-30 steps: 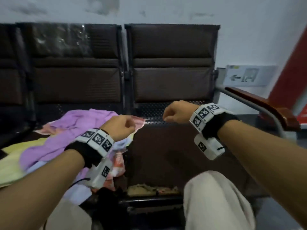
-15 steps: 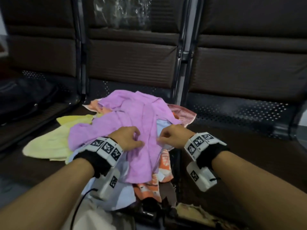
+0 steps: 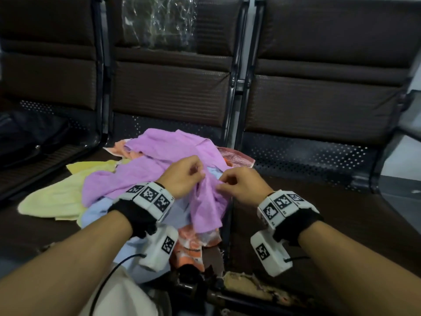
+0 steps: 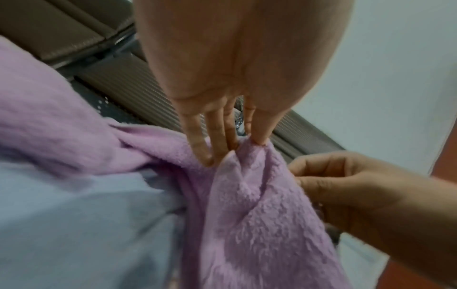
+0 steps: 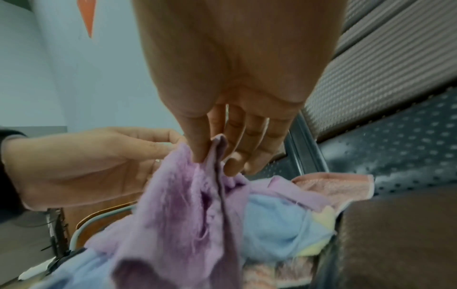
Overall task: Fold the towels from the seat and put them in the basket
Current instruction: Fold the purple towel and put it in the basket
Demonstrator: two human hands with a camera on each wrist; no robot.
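A pile of towels lies on the middle seat of a dark bench. On top is a purple towel, crumpled and hanging over the seat's front edge. My left hand pinches a fold of the purple towel between thumb and fingers. My right hand pinches the same towel's edge a little to the right. Under it lie a yellow towel, a light blue towel and an orange patterned towel. No basket is in view.
The seat to the right of the pile is bare. A dark bag lies on the left seat. Crinkled clear plastic hangs on the middle backrest. The seat's front edge is torn, showing foam. My knee is at the bottom.
Both hands came down from in front of the seats onto the pile and took hold of the purple towel. The fold between them is now raised slightly.
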